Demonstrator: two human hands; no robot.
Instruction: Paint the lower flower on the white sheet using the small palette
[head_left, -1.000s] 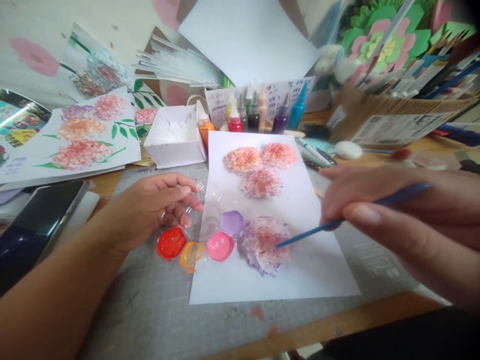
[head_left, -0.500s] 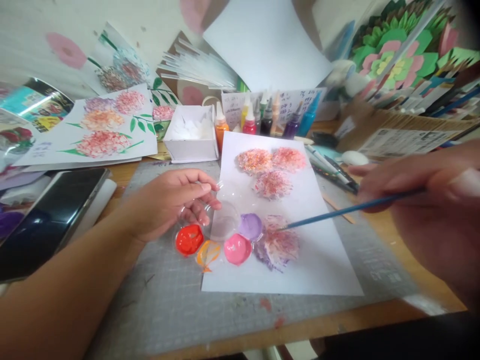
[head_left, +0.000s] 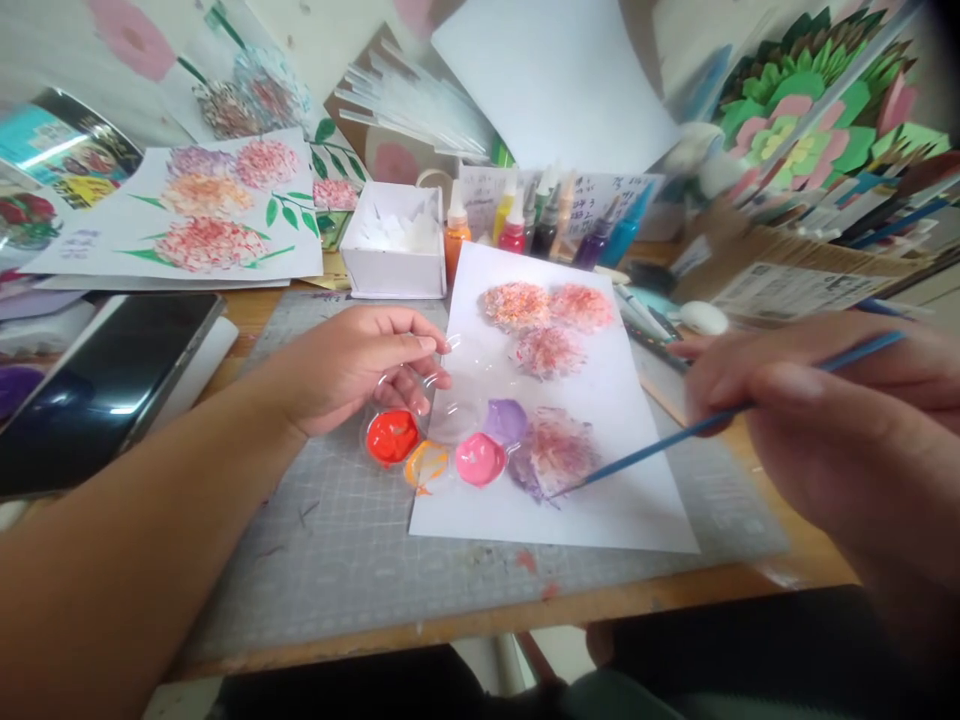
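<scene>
My left hand [head_left: 382, 365] pinches the edge of a clear plastic palette [head_left: 456, 418] over the left side of the white paper [head_left: 622, 515]. Its wells hold red paint [head_left: 391, 437], orange, pink [head_left: 480, 459] and purple paint [head_left: 506, 420]. My right hand [head_left: 795, 400] is closed around a blue paintbrush [head_left: 660, 443], whose tip meets the lower edge of a purple-pink painted flower [head_left: 559, 452]. Three more painted flowers in red, orange and pink fill the upper part of the paper, which lies on a grey cutting mat [head_left: 337, 560].
A phone [head_left: 112, 385] lies at the left, below a finished flower painting [head_left: 214, 210]. Behind the paper stand a white box [head_left: 394, 272] and several paint bottles [head_left: 512, 232]. At the right are a cardboard box [head_left: 795, 280] of brushes and a white egg-shaped object [head_left: 703, 318].
The brush tip has moved from the flower's upper middle down to its lower edge. My right hand has shifted along with it. The whole view has tilted slightly; my left hand still holds the palette.
</scene>
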